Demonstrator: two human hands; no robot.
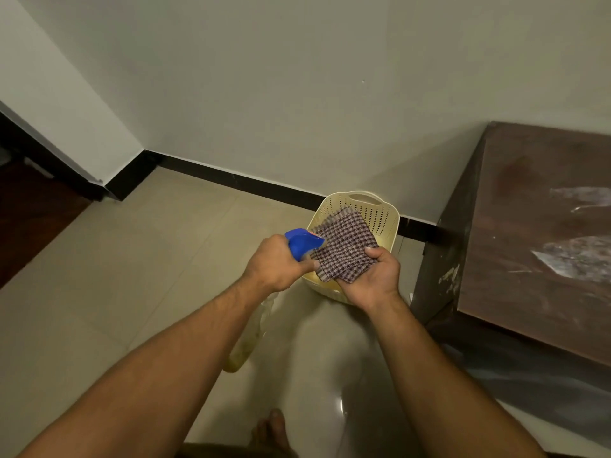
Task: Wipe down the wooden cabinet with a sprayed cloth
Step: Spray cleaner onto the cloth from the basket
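Blue plastic tops the spray bottle (302, 243) that my left hand (274, 263) grips by the neck in the head view, fingers curled round it, its nozzle right against the checked cloth (344, 249). My right hand (372, 276) clamps that cloth from below, thumb on top, above a cream perforated basket (380, 211) on the tiled floor (148, 259) by the far wall. The wooden cabinet (535, 233) stands to the right, its dark top streaked with pale smears, apart from both hands.

Cream basket (380, 213) on tiled floor (148, 276)
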